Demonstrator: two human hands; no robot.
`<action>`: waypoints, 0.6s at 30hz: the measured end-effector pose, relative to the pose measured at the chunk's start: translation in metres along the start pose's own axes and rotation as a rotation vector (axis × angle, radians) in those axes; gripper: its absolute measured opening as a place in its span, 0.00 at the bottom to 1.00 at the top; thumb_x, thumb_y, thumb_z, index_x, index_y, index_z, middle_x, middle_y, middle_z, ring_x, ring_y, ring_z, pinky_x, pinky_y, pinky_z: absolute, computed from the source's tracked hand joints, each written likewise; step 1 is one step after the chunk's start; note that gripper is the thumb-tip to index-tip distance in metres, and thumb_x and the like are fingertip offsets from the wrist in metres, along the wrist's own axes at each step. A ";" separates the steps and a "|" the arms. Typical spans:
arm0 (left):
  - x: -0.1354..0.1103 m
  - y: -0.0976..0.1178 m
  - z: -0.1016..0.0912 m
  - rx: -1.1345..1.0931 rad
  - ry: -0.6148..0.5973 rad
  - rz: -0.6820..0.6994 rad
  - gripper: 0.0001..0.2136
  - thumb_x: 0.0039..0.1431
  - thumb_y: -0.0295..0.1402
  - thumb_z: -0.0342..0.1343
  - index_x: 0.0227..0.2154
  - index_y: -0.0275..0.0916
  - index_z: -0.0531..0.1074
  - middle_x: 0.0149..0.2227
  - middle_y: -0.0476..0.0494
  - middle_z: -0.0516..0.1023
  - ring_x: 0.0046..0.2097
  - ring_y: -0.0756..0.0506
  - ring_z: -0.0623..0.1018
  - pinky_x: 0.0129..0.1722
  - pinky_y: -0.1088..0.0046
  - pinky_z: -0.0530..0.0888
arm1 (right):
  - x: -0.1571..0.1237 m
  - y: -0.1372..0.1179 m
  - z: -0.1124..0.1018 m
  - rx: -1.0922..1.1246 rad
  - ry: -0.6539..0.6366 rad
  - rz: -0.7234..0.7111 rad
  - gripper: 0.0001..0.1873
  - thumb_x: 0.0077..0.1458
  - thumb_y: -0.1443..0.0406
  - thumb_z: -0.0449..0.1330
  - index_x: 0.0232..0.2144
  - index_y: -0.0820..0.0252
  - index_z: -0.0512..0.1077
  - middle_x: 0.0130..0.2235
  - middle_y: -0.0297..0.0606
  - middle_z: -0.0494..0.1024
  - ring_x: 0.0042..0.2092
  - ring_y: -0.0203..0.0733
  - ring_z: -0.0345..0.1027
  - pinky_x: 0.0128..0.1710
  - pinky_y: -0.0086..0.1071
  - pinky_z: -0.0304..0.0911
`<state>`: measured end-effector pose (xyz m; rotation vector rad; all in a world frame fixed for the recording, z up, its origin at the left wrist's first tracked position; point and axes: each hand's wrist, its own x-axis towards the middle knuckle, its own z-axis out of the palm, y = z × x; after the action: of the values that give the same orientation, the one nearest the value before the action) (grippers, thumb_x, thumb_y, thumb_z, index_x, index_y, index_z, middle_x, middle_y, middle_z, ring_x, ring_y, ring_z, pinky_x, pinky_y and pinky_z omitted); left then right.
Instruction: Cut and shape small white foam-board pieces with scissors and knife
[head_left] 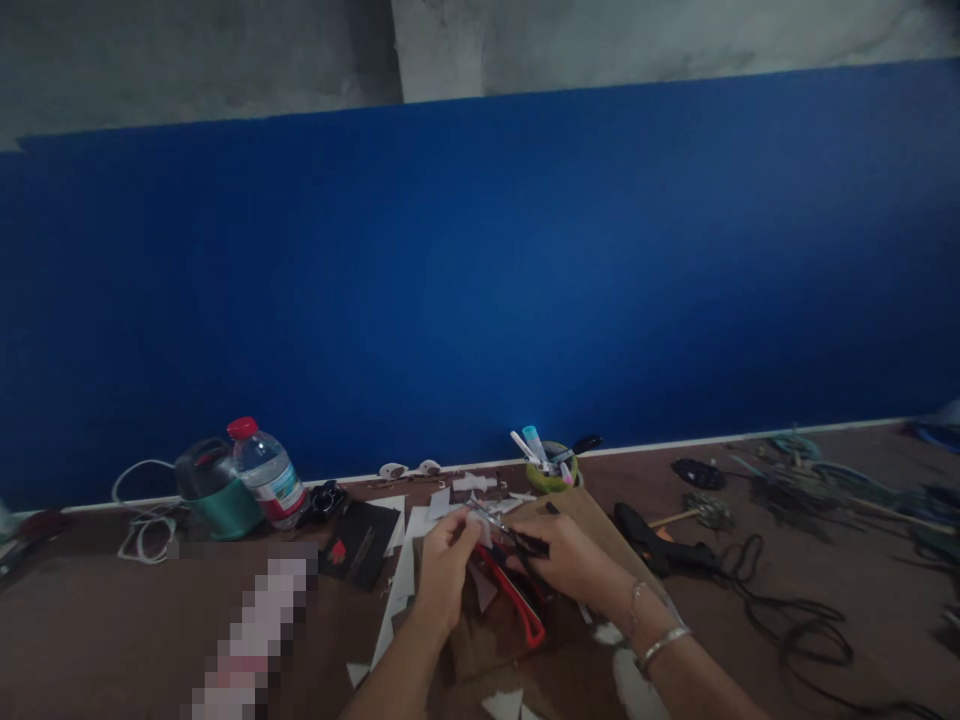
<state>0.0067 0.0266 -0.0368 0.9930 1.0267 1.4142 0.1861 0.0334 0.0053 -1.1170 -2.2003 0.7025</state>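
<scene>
Materials: the left hand (446,565) pinches a thin, pale, sheet-like white piece (480,528) between thumb and fingers. The right hand (562,558) is curled around the dark handles of scissors (531,543), whose slim metal blades reach to the white piece in front of the left fingertips. Whether the blades are parted cannot be told. Below and between the hands lies a smooth, glossy red-handled tool (531,622), over a flat, matt brown board (604,532). Flat, angular white scraps (504,705) lie nearer the wearer, with more beyond the fingers.

Surroundings: just beyond the right hand stands a round green holder (541,482) with pens. To the right of that hand rest a black glue gun (667,548), its looping cord (814,605) and, farther off, a stringy tangle (810,500). Left of the left hand are a black flat case (366,545), a clear ribbed bottle (271,482) with a red cap, and a green container (225,510) with a dark upper part. The forearms and fingers partly cover the board and scraps.

Workpiece: the white piece is small, held up between both hands; its full outline is hidden by the fingers
</scene>
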 end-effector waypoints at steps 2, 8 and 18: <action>0.000 0.000 0.000 0.003 0.003 -0.004 0.13 0.48 0.39 0.62 0.34 0.36 0.77 0.31 0.46 0.79 0.33 0.47 0.74 0.36 0.74 0.68 | 0.000 0.000 -0.001 0.005 -0.018 0.001 0.14 0.47 0.67 0.60 0.38 0.53 0.77 0.35 0.35 0.81 0.35 0.44 0.73 0.37 0.31 0.65; 0.000 -0.001 0.000 0.019 0.017 -0.011 0.14 0.47 0.38 0.62 0.36 0.35 0.77 0.32 0.46 0.79 0.34 0.46 0.74 0.37 0.74 0.68 | -0.002 0.002 -0.002 -0.004 -0.022 0.020 0.12 0.47 0.68 0.59 0.36 0.54 0.77 0.32 0.35 0.81 0.37 0.45 0.73 0.40 0.31 0.64; 0.002 -0.001 0.000 -0.078 0.080 -0.032 0.14 0.45 0.38 0.64 0.34 0.36 0.76 0.27 0.48 0.76 0.29 0.51 0.72 0.30 0.77 0.67 | 0.002 0.006 -0.006 -0.189 0.163 0.305 0.12 0.45 0.68 0.59 0.37 0.60 0.70 0.29 0.38 0.79 0.32 0.46 0.72 0.29 0.30 0.58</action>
<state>0.0074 0.0288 -0.0380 0.8655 1.0331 1.4661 0.1922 0.0390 0.0056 -1.5715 -2.0111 0.5118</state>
